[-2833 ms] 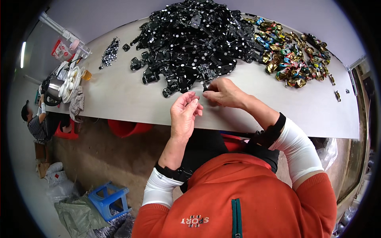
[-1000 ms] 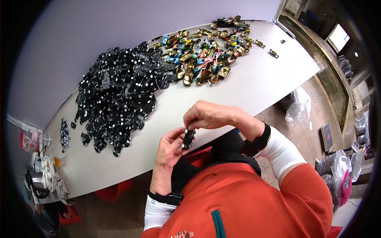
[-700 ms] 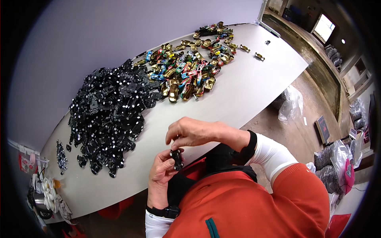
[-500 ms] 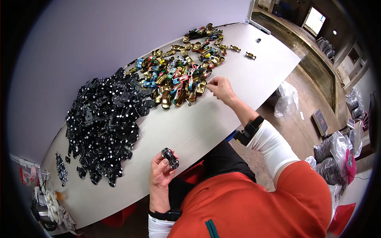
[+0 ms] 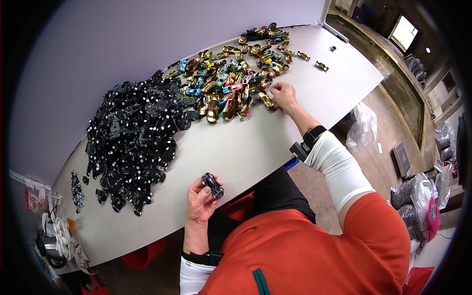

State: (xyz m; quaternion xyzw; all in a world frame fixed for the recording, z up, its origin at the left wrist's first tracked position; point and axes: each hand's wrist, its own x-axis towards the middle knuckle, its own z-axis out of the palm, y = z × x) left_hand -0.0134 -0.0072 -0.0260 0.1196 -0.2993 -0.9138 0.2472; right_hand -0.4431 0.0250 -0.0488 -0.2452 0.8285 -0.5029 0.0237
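My left hand is closed near the table's front edge, its thumb and fingers pinching a black toy car chassis with dark wheels. Over at the right side of the colourful pile, my right hand has its fingers closed at a gold toy car body; exactly where the fingertips grip it is partly hidden. That body lies at the edge of a heap of shiny toy car bodies in gold, red, blue and green. A large mound of black chassis with white dots spreads to the left.
The white table runs along a pale wall. Two gold car bodies lie apart at the far right. A small heap of tiny metallic parts sits at the left. Plastic bags stand on the floor beyond the right edge.
The view has shifted a little. My right hand has moved slightly right, and the gold car body has come out a little from the heap. My left hand still holds the chassis.
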